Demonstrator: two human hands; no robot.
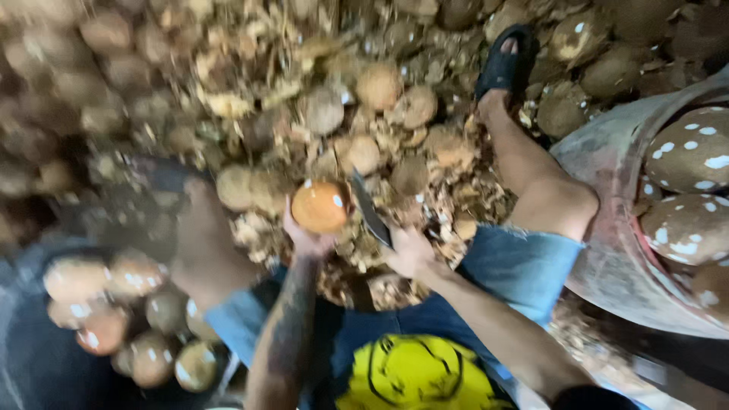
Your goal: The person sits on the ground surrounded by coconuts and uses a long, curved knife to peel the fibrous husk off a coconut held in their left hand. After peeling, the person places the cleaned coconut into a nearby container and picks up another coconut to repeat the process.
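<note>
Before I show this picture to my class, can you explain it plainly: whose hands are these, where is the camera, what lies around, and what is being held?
There is no machine here: a seated person works with bare hands, and the camera sits on their head, looking down past a yellow shirt and blue shorts.

The left hand holds up a round orange-brown coconut on its fingers. The right hand grips a dark blade beside it.

The ground ahead is covered with husk scraps and shelled coconuts. A dark container at the lower left holds trimmed nuts; a grey tub at the right holds white-spotted ones. The right foot wears a black sandal. The picture is blurred.
</note>
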